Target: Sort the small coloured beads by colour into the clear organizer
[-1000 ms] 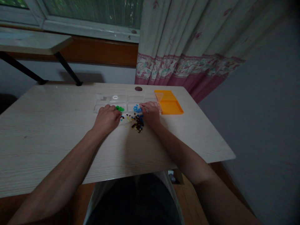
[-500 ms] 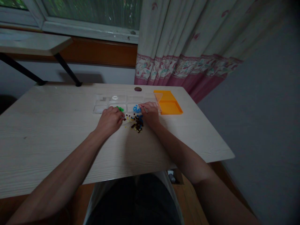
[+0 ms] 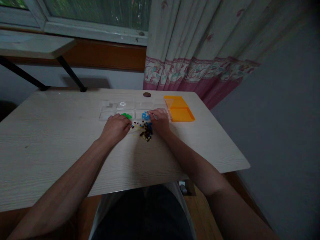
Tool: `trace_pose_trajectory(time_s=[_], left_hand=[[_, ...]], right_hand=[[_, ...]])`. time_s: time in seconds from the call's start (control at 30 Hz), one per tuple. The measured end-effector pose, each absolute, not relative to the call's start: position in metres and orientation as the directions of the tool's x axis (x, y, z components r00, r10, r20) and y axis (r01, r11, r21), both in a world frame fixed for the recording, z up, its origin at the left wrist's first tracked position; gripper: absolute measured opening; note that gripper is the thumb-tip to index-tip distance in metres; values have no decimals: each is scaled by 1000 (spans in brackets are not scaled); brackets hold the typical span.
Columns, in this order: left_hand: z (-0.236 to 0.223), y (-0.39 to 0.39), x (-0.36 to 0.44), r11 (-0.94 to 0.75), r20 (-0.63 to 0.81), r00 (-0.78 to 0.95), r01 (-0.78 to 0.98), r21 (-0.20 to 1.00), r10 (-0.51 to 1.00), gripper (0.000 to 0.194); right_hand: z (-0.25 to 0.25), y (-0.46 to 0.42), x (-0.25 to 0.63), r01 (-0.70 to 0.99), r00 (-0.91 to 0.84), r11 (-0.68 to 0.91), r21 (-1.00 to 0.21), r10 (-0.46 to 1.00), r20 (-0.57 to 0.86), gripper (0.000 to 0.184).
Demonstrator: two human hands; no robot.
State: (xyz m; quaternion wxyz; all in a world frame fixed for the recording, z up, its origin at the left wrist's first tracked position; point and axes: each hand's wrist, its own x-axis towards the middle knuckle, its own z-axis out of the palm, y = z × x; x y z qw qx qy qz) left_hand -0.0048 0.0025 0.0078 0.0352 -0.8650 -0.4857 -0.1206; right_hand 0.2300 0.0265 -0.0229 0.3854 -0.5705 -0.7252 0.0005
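My left hand (image 3: 117,126) rests at the front left of a clear compartment tray (image 3: 107,114), fingers curled together; whatever they hold is hidden. Just beyond its fingers, green pieces (image 3: 127,115) fill part of one compartment. My right hand (image 3: 160,119) lies over the tray's front right part, thumb and fingers closed beside light blue pieces (image 3: 145,115) in another compartment. Anything in its fingertips is too small to tell. Between the hands, on the table, spreads a loose pile of tiny dark brown, yellow and blue pieces (image 3: 147,131).
An orange open case (image 3: 181,114) stands at the tray's right end. Behind the tray lies a brown oval object (image 3: 147,94). A raised shelf (image 3: 37,45) on black legs is at the back left of the table (image 3: 62,143); a curtain (image 3: 175,73) hangs behind.
My left hand has drawn back slightly to the left, so more of the green pieces show. The right hand stays nearly in place by the light blue pieces.
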Motion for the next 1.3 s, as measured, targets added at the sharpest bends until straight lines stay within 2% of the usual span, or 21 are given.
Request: trace_pose_trajectory(time_s=[0.33,0.67,0.97,1.3], left_hand=[[6,1,-1,-561,284,516,821,104,808,23],[11,3,-7,-544,264,503,831,111,823,27],[21,4,-19,-525,173,502,841,133,848,23],[16,9,-23,-599,143,582,784,163,800,23]], right_hand=[[-25,27,231,820,-50,364,-441,814,578,24],[-25,28,230,820,-61,377,-431,806,589,24],[-25,28,231,828,-83,369,-423,826,558,24],[-23,27,230,824,-74,365,-432,827,557,27]])
